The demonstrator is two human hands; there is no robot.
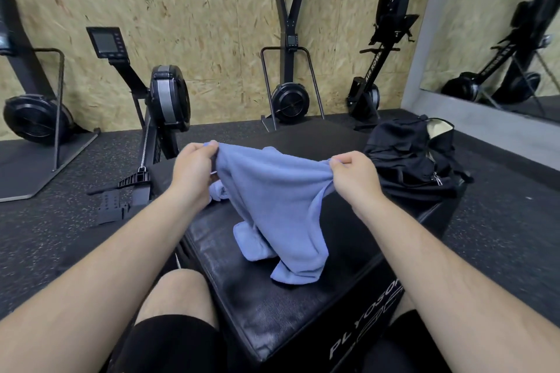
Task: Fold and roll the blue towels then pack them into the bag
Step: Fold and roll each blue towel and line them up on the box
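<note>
Head view: blue towel point(272, 200) being held up by two corners over a plyo box point(272, 306)

The left hand point(194, 169) is pinching one upper corner of the blue towel between thumb and curled fingers. The right hand point(353, 174) is clamping the opposite corner in the same way. Between the two grips the top edge is sagging. Below them the cloth is hanging down, with its lower end resting on the plyo box. Under the hanging cloth a rolled blue towel point(251, 244) is lying on the box top, partly hidden. Just below the left grip a paler towel piece point(218, 191) is showing, and its shape cannot be told. Beyond the right grip, to its right, a black duffel bag point(412, 157) is sitting at the box's far corner, its top gaping open.
</note>
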